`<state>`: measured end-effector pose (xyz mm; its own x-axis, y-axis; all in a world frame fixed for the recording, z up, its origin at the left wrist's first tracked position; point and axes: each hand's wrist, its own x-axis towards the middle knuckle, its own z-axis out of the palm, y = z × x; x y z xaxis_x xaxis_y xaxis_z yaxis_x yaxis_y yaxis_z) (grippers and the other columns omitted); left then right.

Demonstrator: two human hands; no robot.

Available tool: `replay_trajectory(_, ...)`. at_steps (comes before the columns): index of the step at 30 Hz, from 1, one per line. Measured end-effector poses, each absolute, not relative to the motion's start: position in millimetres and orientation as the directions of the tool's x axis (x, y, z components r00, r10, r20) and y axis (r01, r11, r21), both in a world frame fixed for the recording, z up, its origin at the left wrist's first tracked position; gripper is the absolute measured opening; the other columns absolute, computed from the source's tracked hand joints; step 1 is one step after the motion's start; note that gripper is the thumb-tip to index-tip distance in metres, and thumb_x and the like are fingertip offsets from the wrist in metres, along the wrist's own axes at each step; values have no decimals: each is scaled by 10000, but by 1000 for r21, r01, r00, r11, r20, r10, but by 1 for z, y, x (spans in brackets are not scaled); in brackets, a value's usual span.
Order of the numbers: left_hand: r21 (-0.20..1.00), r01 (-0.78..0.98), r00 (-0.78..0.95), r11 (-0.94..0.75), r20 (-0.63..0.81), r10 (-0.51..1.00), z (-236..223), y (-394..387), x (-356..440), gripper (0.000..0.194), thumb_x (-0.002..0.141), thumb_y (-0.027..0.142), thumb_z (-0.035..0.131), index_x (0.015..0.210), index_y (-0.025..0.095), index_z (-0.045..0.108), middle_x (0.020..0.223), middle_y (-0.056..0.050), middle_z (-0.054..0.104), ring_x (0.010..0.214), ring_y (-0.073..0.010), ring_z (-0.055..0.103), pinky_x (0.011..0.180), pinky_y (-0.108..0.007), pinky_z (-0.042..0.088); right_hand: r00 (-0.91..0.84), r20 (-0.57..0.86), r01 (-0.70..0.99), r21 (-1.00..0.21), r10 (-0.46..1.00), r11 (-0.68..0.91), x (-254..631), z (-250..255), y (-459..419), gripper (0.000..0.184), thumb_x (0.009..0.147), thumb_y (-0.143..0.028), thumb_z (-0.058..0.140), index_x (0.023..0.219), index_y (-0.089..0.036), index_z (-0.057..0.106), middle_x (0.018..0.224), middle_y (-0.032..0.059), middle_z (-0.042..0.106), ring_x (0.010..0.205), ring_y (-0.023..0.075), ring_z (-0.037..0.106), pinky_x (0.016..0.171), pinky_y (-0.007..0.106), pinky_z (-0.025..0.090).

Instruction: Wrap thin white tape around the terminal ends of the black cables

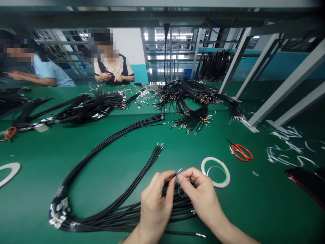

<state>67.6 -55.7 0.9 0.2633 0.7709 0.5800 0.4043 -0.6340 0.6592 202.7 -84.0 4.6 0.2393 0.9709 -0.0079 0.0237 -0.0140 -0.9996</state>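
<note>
My left hand [157, 196] pinches a black cable [174, 175] close to its bare, silvery end. Against that end my right hand [199, 188] presses thumb and forefinger together on a thin white strip of tape [179, 190], part of which dangles below the fingertips. Beneath both hands lies a bundle of black cables [122, 215], curving left into a large loop with clear tape and silvery tags [59, 213] around it. Just beyond my right hand is a white-and-green tape roll [203, 166], lying flat. One cable's bare tip [200, 235] sticks out near the front.
Orange-handled scissors [242, 152] lie right of the roll, with curled white strips [286, 149] beyond. A dark phone-like slab [306, 184] rests at right. Cable heaps [188, 89] and grey metal posts [274, 84] stand behind. Two people [114, 67] work across the table.
</note>
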Motion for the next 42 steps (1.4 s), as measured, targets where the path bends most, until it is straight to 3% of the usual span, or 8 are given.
replay_trajectory(16,627,378,309,-681,608,731,4,-55,68,285,838,18,581,1082,143,656,783,-39,632,691,-118,607,652,-211,509,259,-1,25,-1000,966,-8,202,6,-82,202,851,-317,602,721,-163,605,616,-21,565,572,122,483,554,232,401)
replay_trajectory(35,633,399,331,-663,575,748,4,-57,66,301,846,30,558,1093,173,651,794,-41,635,694,-133,617,652,-222,510,254,-29,12,-999,967,-33,203,9,-83,228,838,-346,615,710,-159,600,619,-17,558,587,129,477,560,237,401)
replay_trajectory(39,691,372,305,-620,540,785,5,-56,67,268,853,55,556,1054,192,667,789,-36,633,705,-138,619,653,-236,514,248,-32,2,-999,968,-34,203,8,-82,233,840,-353,618,723,-153,613,612,-15,559,579,128,481,553,239,400)
replay_trajectory(42,838,311,258,-449,381,888,5,-54,69,184,861,134,568,985,201,687,801,-34,631,709,-148,638,640,-247,536,239,-32,2,-999,971,-33,202,7,-82,229,846,-355,615,745,-150,627,623,-5,582,579,132,497,553,246,406)
